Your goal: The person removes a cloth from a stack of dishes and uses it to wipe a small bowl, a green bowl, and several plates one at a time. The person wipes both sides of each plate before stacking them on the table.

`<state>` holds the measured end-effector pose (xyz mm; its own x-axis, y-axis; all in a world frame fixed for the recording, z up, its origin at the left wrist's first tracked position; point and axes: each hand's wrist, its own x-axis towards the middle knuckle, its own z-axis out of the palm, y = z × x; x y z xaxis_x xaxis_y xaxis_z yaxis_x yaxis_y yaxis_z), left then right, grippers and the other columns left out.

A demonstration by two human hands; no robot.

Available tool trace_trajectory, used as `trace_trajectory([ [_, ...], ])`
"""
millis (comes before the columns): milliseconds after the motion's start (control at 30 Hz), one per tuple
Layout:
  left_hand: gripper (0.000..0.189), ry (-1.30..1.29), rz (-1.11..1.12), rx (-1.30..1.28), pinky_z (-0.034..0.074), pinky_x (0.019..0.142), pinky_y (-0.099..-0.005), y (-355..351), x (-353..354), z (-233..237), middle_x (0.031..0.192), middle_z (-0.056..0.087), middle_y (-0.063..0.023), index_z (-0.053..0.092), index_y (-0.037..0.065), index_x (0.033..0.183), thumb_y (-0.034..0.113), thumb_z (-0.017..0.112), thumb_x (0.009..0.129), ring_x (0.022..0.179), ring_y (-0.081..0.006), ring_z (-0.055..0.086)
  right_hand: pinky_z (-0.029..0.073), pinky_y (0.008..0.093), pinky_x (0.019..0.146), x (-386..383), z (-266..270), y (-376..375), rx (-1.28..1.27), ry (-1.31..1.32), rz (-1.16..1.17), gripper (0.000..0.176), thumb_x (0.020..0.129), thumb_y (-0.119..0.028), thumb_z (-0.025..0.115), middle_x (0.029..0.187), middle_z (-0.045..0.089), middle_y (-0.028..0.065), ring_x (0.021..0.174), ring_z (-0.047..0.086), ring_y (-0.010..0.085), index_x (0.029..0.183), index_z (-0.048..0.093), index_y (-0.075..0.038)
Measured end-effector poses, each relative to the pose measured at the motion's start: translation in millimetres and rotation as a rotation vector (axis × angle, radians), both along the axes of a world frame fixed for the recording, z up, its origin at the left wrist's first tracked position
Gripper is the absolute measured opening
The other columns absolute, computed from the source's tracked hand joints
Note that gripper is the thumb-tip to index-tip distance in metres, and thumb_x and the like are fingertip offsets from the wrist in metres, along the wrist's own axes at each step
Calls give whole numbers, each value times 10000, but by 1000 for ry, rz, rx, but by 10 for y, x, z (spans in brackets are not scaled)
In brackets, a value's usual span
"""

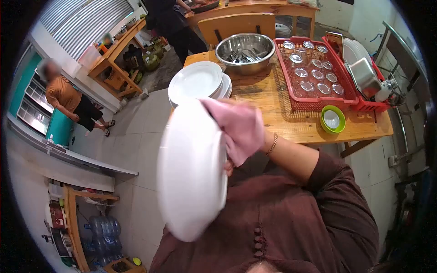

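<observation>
A white plate (191, 177), smeared by motion, is held up on edge in front of my chest. My right hand (239, 109) is wrapped in a pink cloth (241, 132) and presses it against the plate's upper right rim. Below the cloth, a few fingertips of what looks like my left hand (229, 167) grip the plate's right side; the rest of that hand and its arm are hidden by the plate. Just beyond, a stack of white plates (196, 82) sits on the near left corner of the wooden table (268, 109).
On the table stand a steel bowl (244, 63) of cutlery, a red basket (314, 102) of upturned glasses, and green bowls (334, 127). A second red basket (378, 105) holds plates and a metal pan. One person (68, 98) stands left, another (166, 22) at the back.
</observation>
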<state>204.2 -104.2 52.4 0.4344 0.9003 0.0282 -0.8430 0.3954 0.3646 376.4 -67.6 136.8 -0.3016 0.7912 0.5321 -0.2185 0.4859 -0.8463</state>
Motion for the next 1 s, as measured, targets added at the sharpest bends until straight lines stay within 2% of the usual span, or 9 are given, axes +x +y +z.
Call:
trace_trajectory([
  [100,463,-44,-44,-29,534,884,-392,-171,106,-221,1167,583,-160,489,-5,1291,246,584,914,1037,-260,592,510,334,723,146,353,-199,41,-228,-94,182,792,-136,627,848,636,127,801,646,239,930,584,-25],
  [233,464,-63,-89,-11,534,881,-386,-210,79,-215,1166,580,-159,490,-7,1287,263,577,920,1033,-256,589,501,343,777,424,532,-28,59,-102,-219,294,824,-168,629,957,607,156,887,622,265,1054,548,-4],
  [433,467,-68,-106,-11,533,876,-377,-154,169,-238,1165,574,-157,493,-9,1282,287,567,929,1028,-251,586,489,358,857,99,414,-265,521,-151,-431,462,872,-216,632,1121,563,199,1016,587,304,1239,493,27],
  [600,471,-41,-63,11,533,873,-370,34,24,41,1164,570,-156,495,-12,1277,308,558,936,1024,-246,582,445,386,965,185,157,-518,412,-109,-220,570,904,-241,605,1277,512,236,1164,533,351,1368,444,49],
  [667,474,-31,-54,-7,533,871,-367,59,39,3,1163,568,-155,495,-13,1275,316,555,939,1022,-244,581,389,383,1027,217,-24,-514,277,-131,-160,509,926,-236,542,1313,498,213,1232,484,338,1342,474,49],
  [767,477,-5,-47,-21,533,869,-363,58,126,-128,1162,566,-155,497,-14,1272,328,549,943,1019,-241,579,435,377,988,251,88,-425,507,-392,-388,482,938,-204,546,1229,560,205,1152,553,323,1337,473,56],
  [833,480,39,-16,-36,533,867,-360,54,154,-233,1162,564,-154,497,-15,1270,336,546,946,1018,-239,578,481,379,942,362,-6,-251,440,-334,-398,461,930,-183,568,1175,597,189,1080,601,294,1310,486,65],
  [933,466,-209,-197,93,527,875,-355,4,200,-61,1172,561,-156,503,-5,1269,338,531,956,1034,-235,574,583,308,695,862,140,-59,-434,154,-19,372,930,-213,579,1060,664,139,867,677,195,1203,550,38],
  [1000,456,-161,-185,40,517,907,-364,37,214,-25,1167,600,-147,503,7,1284,337,505,969,1090,-240,585,574,307,693,845,-66,56,-25,-238,-387,335,948,-233,562,1050,660,108,848,665,176,1190,565,-1],
])
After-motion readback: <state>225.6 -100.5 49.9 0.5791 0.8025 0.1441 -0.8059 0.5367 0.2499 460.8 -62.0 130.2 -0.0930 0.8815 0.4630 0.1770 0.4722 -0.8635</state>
